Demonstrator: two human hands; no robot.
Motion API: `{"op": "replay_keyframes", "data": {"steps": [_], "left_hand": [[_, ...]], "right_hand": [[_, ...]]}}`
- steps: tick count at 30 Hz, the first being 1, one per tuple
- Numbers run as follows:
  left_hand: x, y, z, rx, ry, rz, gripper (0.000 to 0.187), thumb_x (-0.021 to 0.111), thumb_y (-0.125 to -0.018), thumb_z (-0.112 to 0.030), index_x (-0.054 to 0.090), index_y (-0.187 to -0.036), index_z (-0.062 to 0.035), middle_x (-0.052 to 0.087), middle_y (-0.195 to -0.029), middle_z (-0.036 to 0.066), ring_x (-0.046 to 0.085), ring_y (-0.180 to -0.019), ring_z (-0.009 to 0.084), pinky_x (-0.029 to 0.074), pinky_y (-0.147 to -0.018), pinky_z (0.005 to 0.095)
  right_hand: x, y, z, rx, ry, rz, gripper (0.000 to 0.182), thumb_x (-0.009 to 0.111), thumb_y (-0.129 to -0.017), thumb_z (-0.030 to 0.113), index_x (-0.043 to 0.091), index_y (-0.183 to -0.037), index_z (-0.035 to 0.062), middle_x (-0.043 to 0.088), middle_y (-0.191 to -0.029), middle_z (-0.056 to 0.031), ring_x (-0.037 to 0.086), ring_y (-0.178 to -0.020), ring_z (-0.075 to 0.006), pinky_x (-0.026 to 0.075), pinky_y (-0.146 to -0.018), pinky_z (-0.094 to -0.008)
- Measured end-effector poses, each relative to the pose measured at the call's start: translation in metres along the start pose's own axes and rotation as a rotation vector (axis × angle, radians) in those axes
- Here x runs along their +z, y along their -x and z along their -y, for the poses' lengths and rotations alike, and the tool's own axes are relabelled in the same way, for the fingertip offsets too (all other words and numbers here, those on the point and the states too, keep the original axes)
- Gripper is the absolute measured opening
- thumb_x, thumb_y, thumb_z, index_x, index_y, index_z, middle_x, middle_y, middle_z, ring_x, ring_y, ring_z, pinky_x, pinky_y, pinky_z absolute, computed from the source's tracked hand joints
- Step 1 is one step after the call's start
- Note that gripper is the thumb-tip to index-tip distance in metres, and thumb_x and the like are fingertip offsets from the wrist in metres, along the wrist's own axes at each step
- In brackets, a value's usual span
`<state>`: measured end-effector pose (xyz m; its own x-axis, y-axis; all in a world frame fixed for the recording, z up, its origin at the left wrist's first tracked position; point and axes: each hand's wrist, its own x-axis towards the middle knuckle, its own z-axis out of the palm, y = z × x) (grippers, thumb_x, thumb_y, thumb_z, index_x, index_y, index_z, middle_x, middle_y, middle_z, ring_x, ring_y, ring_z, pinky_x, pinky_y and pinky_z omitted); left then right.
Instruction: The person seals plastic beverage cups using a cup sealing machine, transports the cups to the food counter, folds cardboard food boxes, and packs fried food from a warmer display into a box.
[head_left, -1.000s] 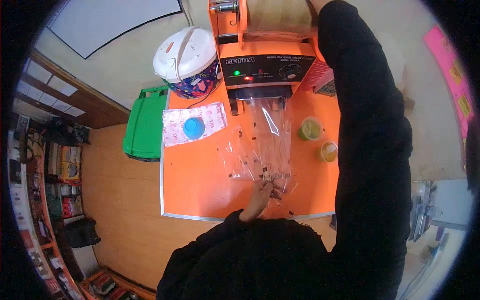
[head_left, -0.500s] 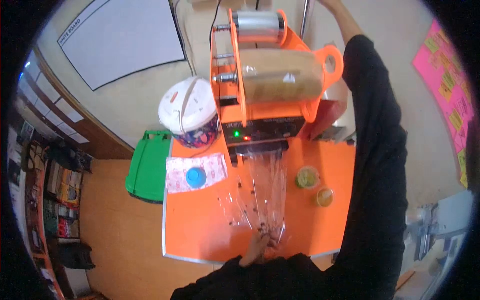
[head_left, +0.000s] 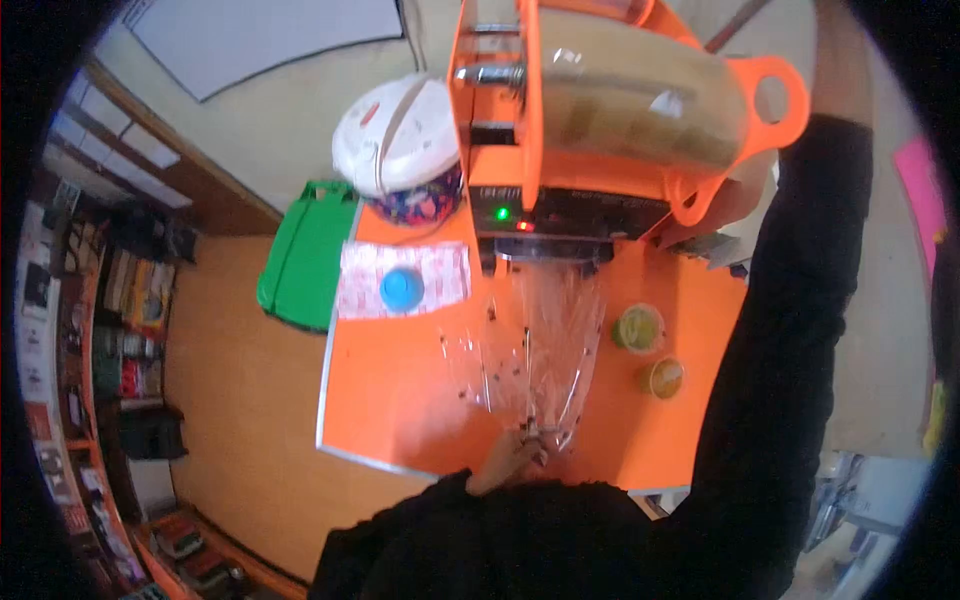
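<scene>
My left hand (head_left: pixel 510 458) is closed on the end of a clear plastic film (head_left: pixel 562 345) near the table's front edge. The creased film runs from under the orange sealing machine (head_left: pixel 640 165) down to my fingers, with small dark marks along it. A large film roll (head_left: pixel 640 90) sits on the machine. Green and red lights glow on its black front panel (head_left: pixel 570 212). My right arm (head_left: pixel 800 280) reaches up past the machine's right side, its hand beyond the top edge of the view.
Right of the film stand two small filled cups, one greenish (head_left: pixel 639 329) and one yellowish (head_left: pixel 662 378). A blue round item (head_left: pixel 402 289) rests on a patterned cloth (head_left: pixel 362 265). Behind are a white-lidded bucket (head_left: pixel 395 125) and a green bin (head_left: pixel 305 260).
The view has shifted, so the machine appears higher, larger and farther right. My right hand has passed out of view at the top. My left hand keeps its grip on the film.
</scene>
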<state>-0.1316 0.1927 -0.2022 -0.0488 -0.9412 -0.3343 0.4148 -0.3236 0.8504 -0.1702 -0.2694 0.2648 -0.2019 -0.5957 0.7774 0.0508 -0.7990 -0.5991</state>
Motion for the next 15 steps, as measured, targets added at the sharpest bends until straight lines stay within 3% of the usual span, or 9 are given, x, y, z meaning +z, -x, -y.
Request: {"op": "replay_keyframes", "data": {"steps": [2, 7, 9, 10, 11, 13, 15], "left_hand": [[0.005, 0.000, -0.005, -0.032, -0.053, -0.058, 0.028, 0.040, -0.082, -0.001, 0.054, -0.106, 0.0008, 0.055, -0.070, 0.004, 0.052, -0.060, 0.0106, 0.044, -0.054, 0.0242], [0.003, -0.018, -0.027, -0.073, -0.090, -0.083, 0.027, 0.038, -0.082, 0.001, 0.054, -0.103, 0.0014, 0.053, -0.073, 0.006, 0.051, -0.060, 0.0105, 0.045, -0.053, 0.0251], [0.007, -0.027, -0.048, -0.042, -0.091, -0.127, 0.037, 0.039, -0.081, 0.001, 0.043, -0.117, -0.0027, 0.053, -0.075, 0.007, 0.051, -0.060, 0.0120, 0.044, -0.052, 0.0257], [0.004, -0.036, -0.043, -0.038, -0.085, -0.124, 0.037, 0.039, -0.081, 0.001, 0.043, -0.117, -0.0027, 0.053, -0.075, 0.007, 0.051, -0.060, 0.0120, 0.044, -0.052, 0.0257], [-0.002, -0.049, -0.032, 0.014, 0.106, -0.214, 0.046, 0.041, -0.079, 0.001, 0.033, -0.124, -0.0057, 0.053, -0.076, 0.008, 0.052, -0.061, 0.0149, 0.044, -0.052, 0.0277], [-0.002, -0.062, -0.050, 0.064, 0.303, -0.301, 0.057, 0.043, -0.078, 0.002, 0.023, -0.130, -0.0087, 0.054, -0.078, 0.010, 0.054, -0.062, 0.0177, 0.044, -0.052, 0.0297], [-0.002, -0.072, -0.080, 0.228, -0.605, -0.461, 0.061, 0.044, -0.071, 0.004, 0.023, -0.127, -0.0131, 0.054, -0.089, 0.010, 0.055, -0.069, 0.0221, 0.045, -0.053, 0.0329]], "right_hand": [[-0.009, 0.013, -0.003, -0.077, 0.072, 0.021, 0.028, 0.049, -0.083, 0.030, 0.048, -0.068, 0.0077, 0.038, -0.049, 0.0022, 0.035, -0.040, -0.0089, 0.034, -0.038, -0.0255], [-0.015, 0.059, 0.019, -0.258, -0.099, -0.019, 0.026, 0.044, -0.081, 0.030, 0.047, -0.069, 0.0075, 0.045, -0.069, -0.0007, 0.045, -0.055, -0.0103, 0.040, -0.048, -0.0269], [-0.023, 0.070, 0.037, -0.306, -0.128, -0.021, 0.025, 0.043, -0.081, 0.030, 0.046, -0.069, 0.0075, 0.047, -0.073, -0.0013, 0.047, -0.058, -0.0106, 0.041, -0.050, -0.0272], [-0.027, 0.075, 0.047, -0.214, -0.116, -0.017, 0.024, 0.041, -0.082, 0.029, 0.045, -0.068, 0.0087, 0.044, -0.068, -0.0011, 0.043, -0.053, -0.0102, 0.037, -0.044, -0.0246], [-0.029, 0.077, 0.053, -0.121, -0.102, -0.014, 0.024, 0.039, -0.082, 0.028, 0.044, -0.067, 0.0099, 0.040, -0.063, -0.0009, 0.040, -0.047, -0.0097, 0.033, -0.037, -0.0219], [-0.026, 0.078, 0.053, -0.150, -0.103, -0.026, 0.023, 0.039, -0.082, 0.027, 0.044, -0.067, 0.0103, 0.039, -0.060, -0.0006, 0.038, -0.045, -0.0094, 0.031, -0.035, -0.0215], [-0.025, 0.080, 0.052, -0.168, -0.103, -0.043, 0.023, 0.038, -0.082, 0.026, 0.044, -0.066, 0.0107, 0.038, -0.058, -0.0003, 0.035, -0.043, -0.0091, 0.029, -0.033, -0.0211]]}}
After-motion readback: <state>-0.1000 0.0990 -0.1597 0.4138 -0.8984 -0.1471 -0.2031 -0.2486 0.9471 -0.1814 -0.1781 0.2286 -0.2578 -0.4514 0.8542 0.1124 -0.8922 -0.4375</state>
